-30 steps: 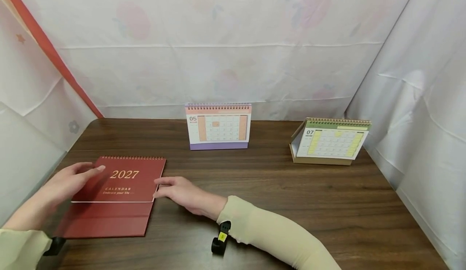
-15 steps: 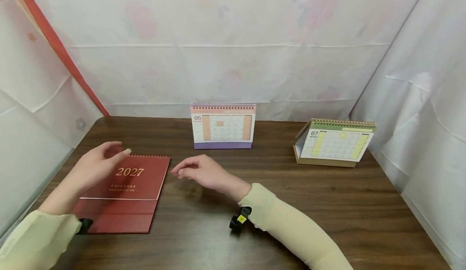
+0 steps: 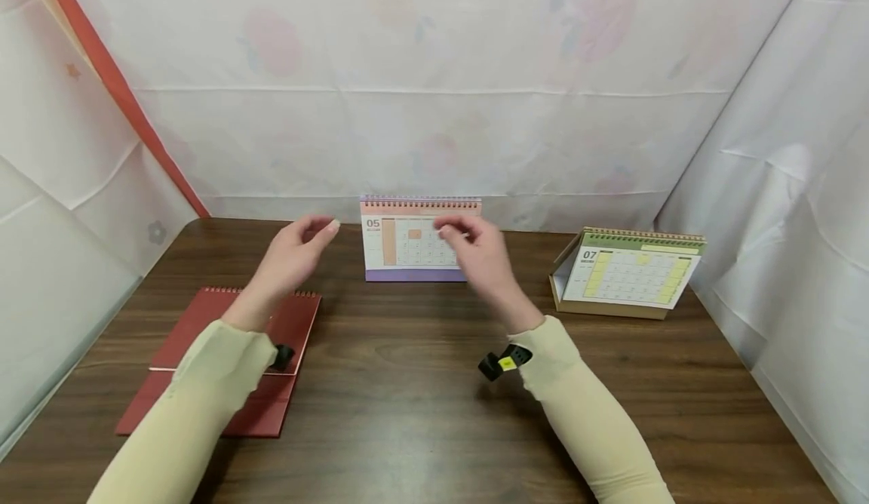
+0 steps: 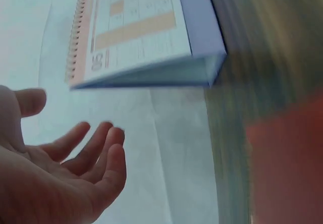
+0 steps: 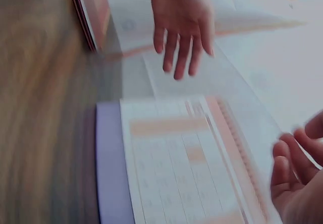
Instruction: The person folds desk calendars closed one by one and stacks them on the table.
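Note:
A purple-based spiral desk calendar (image 3: 414, 274) showing "05" stands upright like a tent at the back middle of the table. My left hand (image 3: 290, 256) hovers to its left, fingers loosely bent and holding nothing; a gap to the calendar (image 4: 141, 27) shows in the left wrist view. In front of the calendar's right part is my right hand (image 3: 478, 256), also holding nothing, its fingers hiding some of the page. Beneath my left forearm lies a flat red calendar (image 3: 204, 402), partly covered by the sleeve.
A green-topped calendar (image 3: 631, 274) showing "07" stands tented at the right on the dark wooden table (image 3: 394, 413). White patterned cloth (image 3: 326, 142) hangs behind and at both sides, close to the table edges.
Both hands have left the red calendar and moved away from me and to the right, toward the purple-based calendar. The calendars keep their places; the head view has shifted slightly.

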The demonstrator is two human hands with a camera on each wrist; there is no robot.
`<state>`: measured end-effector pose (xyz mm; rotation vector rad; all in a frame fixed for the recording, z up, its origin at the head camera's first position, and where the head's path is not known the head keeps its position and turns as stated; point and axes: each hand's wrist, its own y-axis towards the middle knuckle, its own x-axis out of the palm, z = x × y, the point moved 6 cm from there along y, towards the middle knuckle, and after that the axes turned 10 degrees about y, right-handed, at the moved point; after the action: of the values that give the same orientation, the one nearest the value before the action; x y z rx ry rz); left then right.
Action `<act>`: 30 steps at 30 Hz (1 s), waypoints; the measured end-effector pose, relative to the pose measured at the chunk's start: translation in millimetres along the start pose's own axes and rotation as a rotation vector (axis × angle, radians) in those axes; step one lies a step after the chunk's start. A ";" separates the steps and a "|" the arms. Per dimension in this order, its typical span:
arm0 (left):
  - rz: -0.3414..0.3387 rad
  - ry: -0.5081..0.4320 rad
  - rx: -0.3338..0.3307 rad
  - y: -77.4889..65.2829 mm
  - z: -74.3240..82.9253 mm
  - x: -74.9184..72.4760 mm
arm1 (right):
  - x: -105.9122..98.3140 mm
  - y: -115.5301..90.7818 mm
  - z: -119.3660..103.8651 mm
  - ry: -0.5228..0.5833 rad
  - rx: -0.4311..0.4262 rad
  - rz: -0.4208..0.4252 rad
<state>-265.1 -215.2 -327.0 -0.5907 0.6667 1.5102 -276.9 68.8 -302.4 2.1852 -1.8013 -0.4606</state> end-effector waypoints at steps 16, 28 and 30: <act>-0.006 -0.202 -0.068 28.8 35.3 48.5 | -69.9 18.7 64.7 -0.070 0.308 0.202; -0.046 -0.189 -0.057 23.6 29.3 53.9 | -53.2 15.5 71.2 -0.114 0.350 0.119; -0.043 -0.181 -0.065 23.6 29.5 52.8 | -54.4 15.7 73.0 -0.116 0.364 0.130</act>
<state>-290.2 -157.6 -343.0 -0.5073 0.4649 1.5290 -330.4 118.7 -358.9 2.2862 -2.2236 -0.2496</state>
